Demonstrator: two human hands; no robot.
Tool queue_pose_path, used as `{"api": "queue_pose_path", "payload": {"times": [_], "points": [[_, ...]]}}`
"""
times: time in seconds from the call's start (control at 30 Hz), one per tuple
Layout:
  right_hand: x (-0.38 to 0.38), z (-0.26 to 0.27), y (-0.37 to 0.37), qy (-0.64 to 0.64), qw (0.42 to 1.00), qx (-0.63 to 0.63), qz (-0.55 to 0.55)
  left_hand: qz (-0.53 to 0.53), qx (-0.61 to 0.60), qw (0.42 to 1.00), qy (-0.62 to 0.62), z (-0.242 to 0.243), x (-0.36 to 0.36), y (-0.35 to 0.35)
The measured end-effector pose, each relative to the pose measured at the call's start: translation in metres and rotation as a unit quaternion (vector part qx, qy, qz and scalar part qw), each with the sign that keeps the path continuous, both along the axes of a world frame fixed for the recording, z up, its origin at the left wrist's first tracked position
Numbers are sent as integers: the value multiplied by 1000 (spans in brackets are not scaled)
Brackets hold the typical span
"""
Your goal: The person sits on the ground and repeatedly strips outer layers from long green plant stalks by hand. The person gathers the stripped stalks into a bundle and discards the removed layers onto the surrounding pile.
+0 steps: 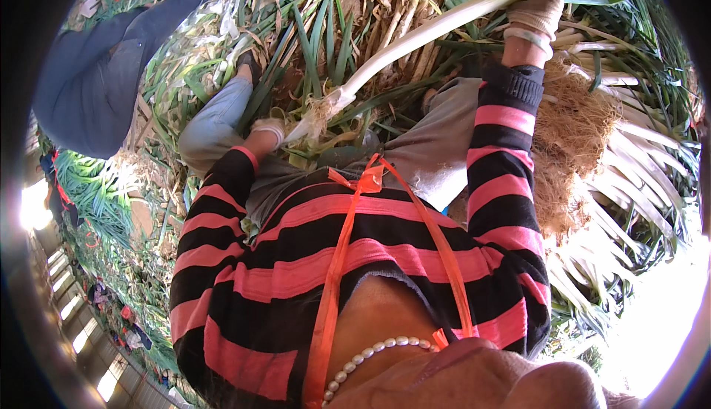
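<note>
A long green onion (422, 39) slants across the space before me, its pale stem running from the roots near my lap up to green leaves at the upper right. My right hand (537, 6), in a light knit glove, grips it where stem turns to leaf. Close by the root end (319, 117) is my left hand (269, 126), gloved too, low beside my left knee. Its fingers are partly hidden, so I cannot tell whether it holds anything. A pale pointed strip (299, 130) lies between that hand and the roots.
Rooted green onions (639, 175) are heaped at my right, their root mass (572, 148) facing me. Loose leaves and dry husks (383, 14) cover the ground. A person in dark clothing (100, 81) bends at the upper left, with another onion bundle (94, 192) below.
</note>
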State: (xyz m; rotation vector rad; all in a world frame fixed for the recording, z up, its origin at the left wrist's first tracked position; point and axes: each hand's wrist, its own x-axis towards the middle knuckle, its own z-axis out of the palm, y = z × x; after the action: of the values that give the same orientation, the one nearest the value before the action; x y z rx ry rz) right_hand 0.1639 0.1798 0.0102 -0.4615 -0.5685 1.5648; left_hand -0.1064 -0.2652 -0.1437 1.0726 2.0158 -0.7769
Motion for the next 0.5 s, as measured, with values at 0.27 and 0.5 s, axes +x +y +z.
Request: {"api": "queue_pose_path", "payload": {"times": [0.27, 0.5], "points": [[38, -63, 65, 14, 987, -117, 112, 206, 384, 673, -598, 114, 21, 69], [-71, -23, -74, -24, 980, -96, 172, 376, 395, 445, -711, 144, 111, 148]]}}
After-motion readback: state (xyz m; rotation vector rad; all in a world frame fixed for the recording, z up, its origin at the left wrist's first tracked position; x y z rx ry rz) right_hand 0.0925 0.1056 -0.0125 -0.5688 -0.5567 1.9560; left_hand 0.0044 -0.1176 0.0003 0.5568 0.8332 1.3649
